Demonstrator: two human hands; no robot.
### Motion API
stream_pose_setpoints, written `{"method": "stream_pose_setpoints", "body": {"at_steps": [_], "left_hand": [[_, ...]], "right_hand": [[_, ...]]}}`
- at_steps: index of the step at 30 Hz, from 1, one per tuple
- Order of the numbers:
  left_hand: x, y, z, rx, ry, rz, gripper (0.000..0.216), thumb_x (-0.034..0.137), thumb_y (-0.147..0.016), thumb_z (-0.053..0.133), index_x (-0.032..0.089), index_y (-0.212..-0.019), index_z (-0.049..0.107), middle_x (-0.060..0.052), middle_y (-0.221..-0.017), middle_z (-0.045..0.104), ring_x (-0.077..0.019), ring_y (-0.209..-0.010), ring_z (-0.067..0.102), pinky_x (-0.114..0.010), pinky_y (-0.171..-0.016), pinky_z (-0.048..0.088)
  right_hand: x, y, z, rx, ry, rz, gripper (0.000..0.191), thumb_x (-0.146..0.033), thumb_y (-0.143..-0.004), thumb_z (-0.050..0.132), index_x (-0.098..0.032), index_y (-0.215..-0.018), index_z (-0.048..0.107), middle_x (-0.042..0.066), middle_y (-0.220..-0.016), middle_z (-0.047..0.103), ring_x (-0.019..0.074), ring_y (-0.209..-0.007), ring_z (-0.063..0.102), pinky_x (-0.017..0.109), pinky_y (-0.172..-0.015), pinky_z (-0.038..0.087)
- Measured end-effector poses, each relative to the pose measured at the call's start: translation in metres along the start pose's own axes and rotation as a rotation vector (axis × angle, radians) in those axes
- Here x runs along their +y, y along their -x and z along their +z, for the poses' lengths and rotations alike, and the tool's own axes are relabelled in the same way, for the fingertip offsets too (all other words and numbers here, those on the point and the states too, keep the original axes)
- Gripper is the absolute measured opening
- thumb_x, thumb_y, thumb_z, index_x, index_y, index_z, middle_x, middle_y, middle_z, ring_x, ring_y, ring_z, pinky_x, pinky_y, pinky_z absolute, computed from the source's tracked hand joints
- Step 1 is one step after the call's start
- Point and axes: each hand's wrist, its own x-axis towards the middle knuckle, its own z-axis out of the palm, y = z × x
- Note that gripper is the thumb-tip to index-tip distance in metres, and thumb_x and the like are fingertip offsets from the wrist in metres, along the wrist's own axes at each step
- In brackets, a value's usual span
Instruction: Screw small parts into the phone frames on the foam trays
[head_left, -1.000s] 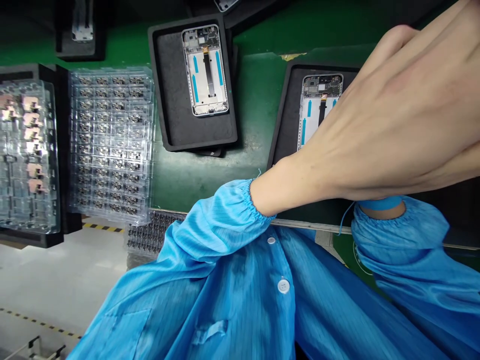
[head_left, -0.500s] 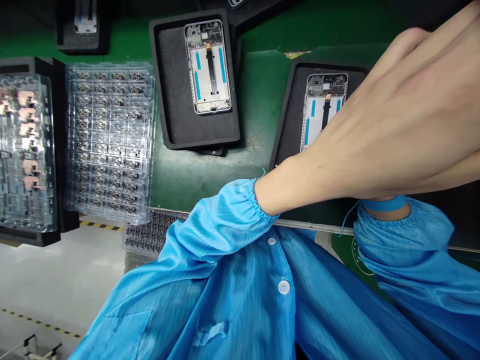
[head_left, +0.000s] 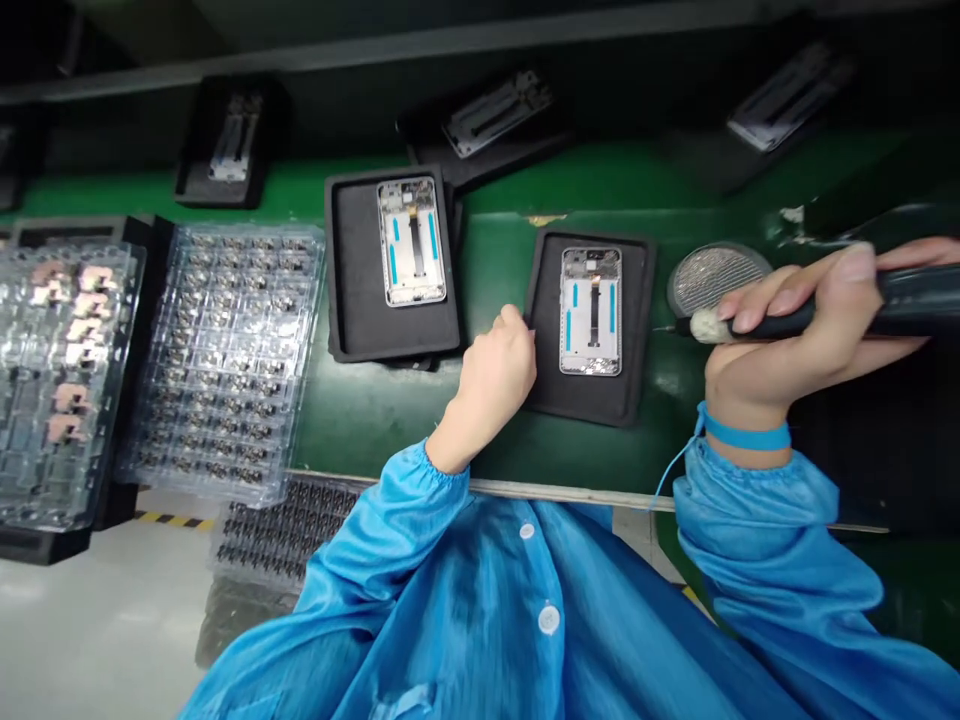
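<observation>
My right hand [head_left: 817, 310] grips a dark electric screwdriver [head_left: 915, 300], its thin bit pointing left towards a phone [head_left: 581, 320]. That phone, opened to show a white inner plate, blue strips and a dark flex cable, lies in a black tray [head_left: 544, 400]. Beside the tray's left edge is my left hand [head_left: 499, 365], its fingers curled closed; whatever they hold, if anything, is hidden. A blue strap with a thin cord circles my right wrist. Near my right fingertips sits a round dish [head_left: 716, 280] of small metallic pieces, probably screws.
Left of my hands, another opened phone [head_left: 412, 245] lies in a black tray [head_left: 352, 335]. Clear plastic trays of small parts [head_left: 225, 370] and of copper-coloured pieces [head_left: 75, 400] stand further left. More phones in black trays [head_left: 499, 110] line the back.
My left hand has moved from the far right to the tray's left edge. My right hand, hidden before, now shows holding the screwdriver. The view has shifted and takes in more of the bench.
</observation>
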Motion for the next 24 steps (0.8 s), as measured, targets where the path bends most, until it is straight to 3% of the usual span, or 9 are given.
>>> {"method": "stream_pose_setpoints", "body": {"at_steps": [3, 6, 10, 15, 18, 21, 24], "left_hand": [[-0.002, -0.005, -0.007, 0.052, 0.017, -0.042, 0.030, 0.024, -0.139, 0.039, 0.013, -0.156, 0.061, -0.025, -0.152, 0.086, -0.0369, -0.126, 0.096, -0.039, -0.099, 0.074], [-0.011, -0.032, -0.022, 0.208, 0.046, -0.034, 0.031, 0.025, -0.138, 0.039, 0.013, -0.157, 0.061, -0.028, -0.157, 0.084, -0.0391, -0.129, 0.094, -0.044, -0.104, 0.074], [-0.001, -0.111, -0.063, 0.332, 0.001, -0.015, 0.036, 0.019, -0.134, 0.037, 0.012, -0.156, 0.065, -0.029, -0.155, 0.084, -0.0406, -0.140, 0.091, -0.046, -0.114, 0.072], [0.041, -0.226, -0.131, 0.354, -0.071, -0.098, 0.060, 0.002, -0.122, 0.040, 0.004, -0.178, 0.060, -0.035, -0.166, 0.080, -0.0408, -0.155, 0.086, -0.046, -0.125, 0.069], [0.055, -0.273, -0.160, 0.353, -0.098, -0.069, 0.068, 0.002, -0.117, 0.049, -0.001, -0.185, 0.057, -0.040, -0.166, 0.080, -0.0450, -0.157, 0.084, -0.051, -0.128, 0.068], [0.064, -0.298, -0.167, 0.313, -0.129, -0.006, 0.069, 0.010, -0.117, 0.055, 0.000, -0.185, 0.061, -0.040, -0.164, 0.081, -0.0487, -0.156, 0.082, -0.058, -0.130, 0.067], [0.079, -0.305, -0.149, 0.297, -0.166, 0.112, 0.069, 0.018, -0.121, 0.054, 0.002, -0.188, 0.058, -0.043, -0.181, 0.069, -0.0563, -0.170, 0.069, -0.073, -0.135, 0.061]], "right_hand": [[0.006, -0.004, 0.005, 0.017, -0.029, -0.192, 0.025, -0.023, -0.102, 0.076, -0.028, -0.116, 0.056, -0.017, -0.068, 0.047, 0.0066, -0.043, 0.042, 0.020, -0.045, 0.045], [0.000, -0.002, 0.009, 0.025, -0.025, -0.165, 0.027, -0.026, -0.101, 0.080, -0.029, -0.113, 0.056, -0.016, -0.068, 0.054, 0.0094, -0.042, 0.047, 0.023, -0.045, 0.048], [-0.009, 0.001, 0.007, 0.049, -0.035, -0.121, 0.032, -0.028, -0.098, 0.085, -0.030, -0.111, 0.056, -0.015, -0.070, 0.058, 0.0112, -0.044, 0.050, 0.025, -0.047, 0.051], [-0.006, 0.003, 0.006, 0.052, -0.039, -0.076, 0.034, -0.029, -0.102, 0.091, -0.030, -0.111, 0.058, -0.015, -0.072, 0.059, 0.0111, -0.048, 0.055, 0.025, -0.054, 0.055], [0.001, 0.006, 0.006, 0.056, -0.029, -0.042, 0.035, -0.034, -0.109, 0.093, -0.030, -0.112, 0.058, -0.014, -0.073, 0.060, 0.0120, -0.049, 0.057, 0.026, -0.055, 0.057], [0.008, 0.008, 0.007, 0.050, -0.030, -0.020, 0.035, -0.036, -0.113, 0.093, -0.030, -0.114, 0.059, -0.013, -0.074, 0.061, 0.0123, -0.052, 0.059, 0.026, -0.056, 0.058], [0.009, 0.009, 0.006, 0.043, -0.043, -0.001, 0.032, -0.035, -0.116, 0.092, -0.030, -0.115, 0.061, -0.013, -0.075, 0.061, 0.0121, -0.053, 0.060, 0.026, -0.058, 0.059]]}}
